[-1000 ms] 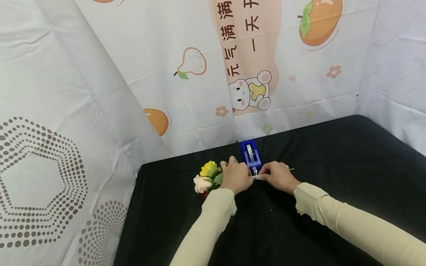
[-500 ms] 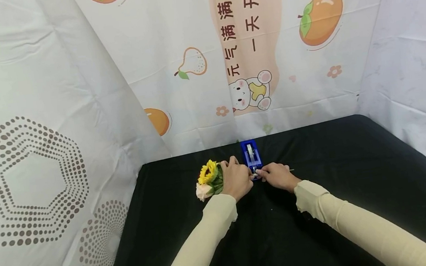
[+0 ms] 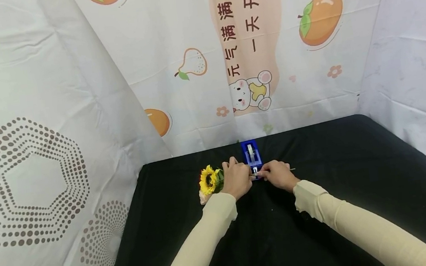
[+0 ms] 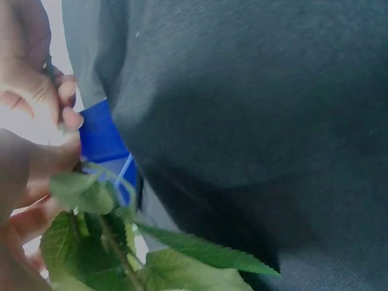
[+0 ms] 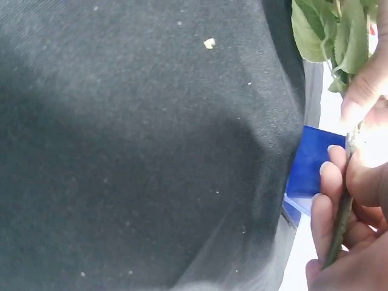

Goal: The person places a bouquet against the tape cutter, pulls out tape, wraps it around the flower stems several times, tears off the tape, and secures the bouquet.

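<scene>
A bunch of artificial flowers lies sideways in both hands, with a yellow sunflower (image 3: 208, 181) facing up and a pale pink rose (image 3: 203, 197) beneath it. My left hand (image 3: 237, 178) grips the stems just below the green leaves (image 4: 194, 248). Farther down, my right hand (image 3: 279, 176) pinches the stem (image 5: 342, 227) between thumb and curled fingers. A pale, shiny band (image 5: 353, 136), seemingly clear tape, shows on the stem between the hands. Directly behind them stands a blue tape dispenser (image 3: 253, 163), its roll (image 3: 250, 150) visible; the hands partly cover its near end.
Black cloth (image 3: 257, 242) covers the table, with small pale specks on it. A printed white curtain (image 3: 201, 95) hangs along the back edge, and more white cloth (image 3: 44, 178) hangs at the left and right.
The flower heads have turned, bringing the sunflower round to face up while the rose has gone lower. My right fingers have shifted slightly along the stem; the dispenser stays put.
</scene>
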A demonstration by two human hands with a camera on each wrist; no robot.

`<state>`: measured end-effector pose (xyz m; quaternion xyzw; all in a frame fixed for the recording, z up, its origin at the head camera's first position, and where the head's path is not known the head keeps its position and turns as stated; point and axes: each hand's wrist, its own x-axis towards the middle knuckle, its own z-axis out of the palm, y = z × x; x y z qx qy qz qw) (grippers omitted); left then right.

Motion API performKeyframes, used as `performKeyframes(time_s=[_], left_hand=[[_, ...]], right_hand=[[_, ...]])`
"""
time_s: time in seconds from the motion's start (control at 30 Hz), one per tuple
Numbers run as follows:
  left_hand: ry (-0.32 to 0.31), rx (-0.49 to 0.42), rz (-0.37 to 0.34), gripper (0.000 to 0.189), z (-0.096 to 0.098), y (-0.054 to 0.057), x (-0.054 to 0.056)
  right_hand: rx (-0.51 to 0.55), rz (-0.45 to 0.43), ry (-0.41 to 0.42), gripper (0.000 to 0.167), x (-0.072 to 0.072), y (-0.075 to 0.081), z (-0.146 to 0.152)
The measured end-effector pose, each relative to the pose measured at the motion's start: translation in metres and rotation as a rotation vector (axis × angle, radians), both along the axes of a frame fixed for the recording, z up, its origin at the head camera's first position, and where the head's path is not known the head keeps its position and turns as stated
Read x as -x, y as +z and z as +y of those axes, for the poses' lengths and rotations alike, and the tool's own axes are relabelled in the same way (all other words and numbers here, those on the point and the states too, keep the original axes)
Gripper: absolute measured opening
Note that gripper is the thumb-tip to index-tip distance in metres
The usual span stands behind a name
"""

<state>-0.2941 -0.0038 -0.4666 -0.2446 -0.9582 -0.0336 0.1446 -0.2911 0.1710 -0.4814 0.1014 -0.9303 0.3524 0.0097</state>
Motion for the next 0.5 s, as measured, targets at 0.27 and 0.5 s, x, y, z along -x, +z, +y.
performKeyframes(time_s=[0.27, 0.5], left_hand=[[0.001, -0.019, -0.200, 0.042, -0.006, 0.002, 0.010], [0.059, -0.046, -0.338, 0.040, -0.003, 0.010, 0.016]], right_hand=[[0.030, 0.089, -0.016, 0.016, 0.000, -0.008, 0.000], [0.039, 0.147, -0.032, 0.012, 0.000, -0.011, 0.000]])
